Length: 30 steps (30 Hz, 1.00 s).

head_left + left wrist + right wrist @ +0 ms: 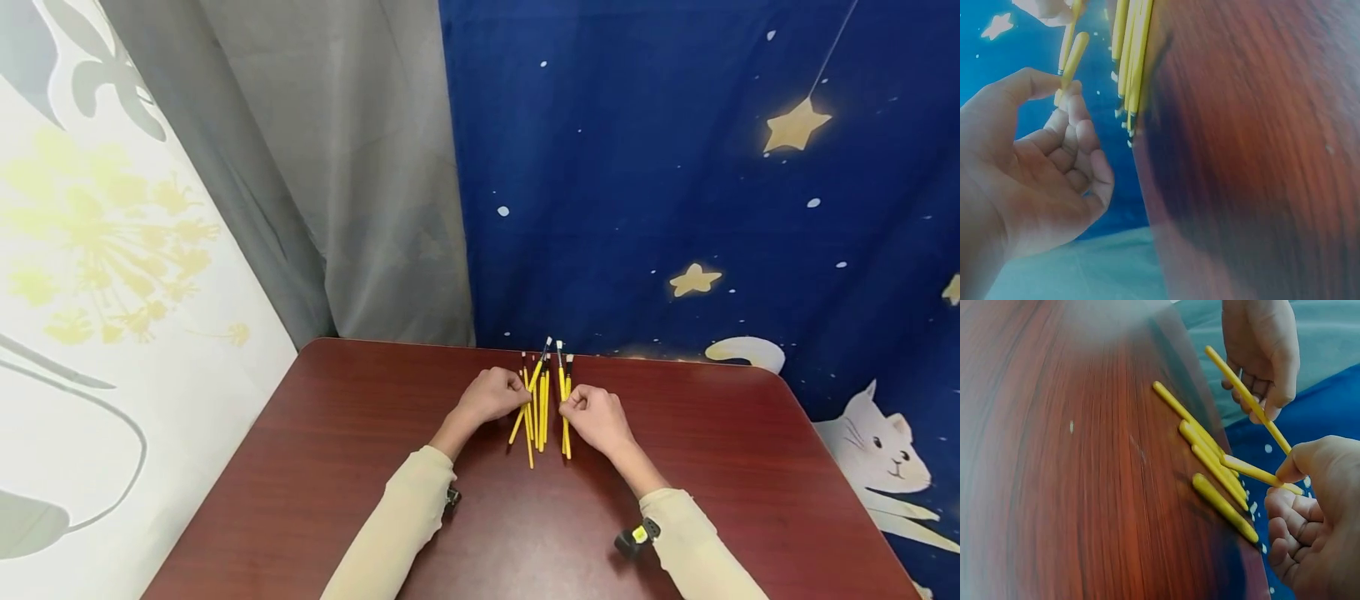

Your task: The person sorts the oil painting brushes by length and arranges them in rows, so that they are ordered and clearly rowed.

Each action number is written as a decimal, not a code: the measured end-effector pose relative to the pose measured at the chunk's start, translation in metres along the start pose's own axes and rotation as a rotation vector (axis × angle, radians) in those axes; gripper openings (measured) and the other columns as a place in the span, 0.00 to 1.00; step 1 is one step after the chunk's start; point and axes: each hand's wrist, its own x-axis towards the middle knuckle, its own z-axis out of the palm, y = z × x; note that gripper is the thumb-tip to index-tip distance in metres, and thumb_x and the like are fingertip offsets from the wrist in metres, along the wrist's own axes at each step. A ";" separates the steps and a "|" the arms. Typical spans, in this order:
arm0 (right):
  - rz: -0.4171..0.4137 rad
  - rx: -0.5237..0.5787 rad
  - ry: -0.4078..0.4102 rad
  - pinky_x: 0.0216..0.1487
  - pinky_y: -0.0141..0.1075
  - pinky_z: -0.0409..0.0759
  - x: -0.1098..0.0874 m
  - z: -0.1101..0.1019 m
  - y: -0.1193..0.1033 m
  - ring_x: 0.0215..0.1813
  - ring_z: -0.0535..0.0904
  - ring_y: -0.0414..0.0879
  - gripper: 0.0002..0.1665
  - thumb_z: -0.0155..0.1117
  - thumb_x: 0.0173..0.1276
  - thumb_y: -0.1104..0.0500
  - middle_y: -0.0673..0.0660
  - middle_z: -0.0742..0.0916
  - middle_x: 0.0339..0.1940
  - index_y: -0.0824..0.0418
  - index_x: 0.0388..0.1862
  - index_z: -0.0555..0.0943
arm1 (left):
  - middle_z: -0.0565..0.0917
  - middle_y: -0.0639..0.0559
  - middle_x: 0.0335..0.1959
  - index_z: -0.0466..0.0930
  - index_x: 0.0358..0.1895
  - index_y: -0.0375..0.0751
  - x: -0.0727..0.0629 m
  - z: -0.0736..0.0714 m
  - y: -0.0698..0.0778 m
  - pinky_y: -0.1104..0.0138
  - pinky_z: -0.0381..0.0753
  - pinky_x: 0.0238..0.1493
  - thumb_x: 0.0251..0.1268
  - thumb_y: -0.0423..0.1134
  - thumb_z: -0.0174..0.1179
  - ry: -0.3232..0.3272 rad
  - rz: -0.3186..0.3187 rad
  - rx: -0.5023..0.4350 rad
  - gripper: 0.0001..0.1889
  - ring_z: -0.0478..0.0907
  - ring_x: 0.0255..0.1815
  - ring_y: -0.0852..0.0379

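Between thumb and index finger, my left hand (491, 393) pinches a yellow-handled paintbrush (1235, 384), which slants across the left side of a loose bunch in the head view. Opposite it, my right hand (597, 417) pinches another yellow paintbrush (1247, 469) at the bunch's right side. Several more paintbrushes (542, 417) lie between the two hands, handles toward me and pale or dark bristles toward the far edge. In the right wrist view, the handle ends of these table brushes (1225, 506) lie beside the right hand's fingertips.
The dark red wooden table (360, 500) ends just beyond the bristles. Behind it hang a grey curtain (382, 208) and a blue curtain (600, 167) with stars. A white patterned panel (112, 417) stands along the left. Small cameras are strapped at both sleeves.
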 end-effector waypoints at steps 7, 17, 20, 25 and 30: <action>0.020 0.044 -0.020 0.34 0.36 0.75 0.002 0.013 -0.016 0.25 0.77 0.42 0.08 0.69 0.64 0.53 0.47 0.83 0.20 0.52 0.27 0.83 | 0.79 0.57 0.17 0.88 0.29 0.43 -0.008 -0.009 -0.009 0.66 0.70 0.23 0.67 0.47 0.66 0.024 -0.049 -0.022 0.13 0.75 0.17 0.57; 0.037 0.022 -0.017 0.33 0.38 0.76 0.011 0.029 -0.033 0.26 0.79 0.43 0.09 0.69 0.63 0.50 0.46 0.84 0.19 0.51 0.26 0.84 | 0.81 0.56 0.14 0.88 0.26 0.46 -0.014 -0.022 -0.016 0.56 0.74 0.46 0.67 0.51 0.67 0.082 -0.118 0.069 0.15 0.79 0.19 0.58; 0.049 0.008 -0.015 0.33 0.39 0.77 0.015 0.036 -0.038 0.26 0.79 0.44 0.10 0.69 0.63 0.49 0.46 0.84 0.20 0.51 0.25 0.84 | 0.80 0.58 0.13 0.87 0.24 0.49 -0.015 -0.024 -0.018 0.52 0.66 0.55 0.67 0.51 0.66 0.111 -0.121 0.100 0.15 0.79 0.22 0.58; 0.049 -0.009 -0.027 0.31 0.37 0.74 0.021 0.049 -0.049 0.25 0.78 0.44 0.12 0.68 0.63 0.51 0.47 0.83 0.20 0.51 0.21 0.82 | 0.79 0.58 0.15 0.85 0.23 0.50 -0.015 -0.024 -0.027 0.50 0.66 0.58 0.67 0.51 0.66 0.133 -0.156 0.123 0.15 0.78 0.26 0.57; 0.041 -0.031 -0.056 0.26 0.36 0.70 0.025 0.062 -0.062 0.22 0.76 0.45 0.16 0.68 0.64 0.51 0.47 0.80 0.16 0.51 0.18 0.80 | 0.78 0.57 0.15 0.82 0.19 0.50 -0.017 -0.028 -0.038 0.50 0.67 0.56 0.66 0.52 0.67 0.149 -0.183 0.170 0.18 0.77 0.26 0.55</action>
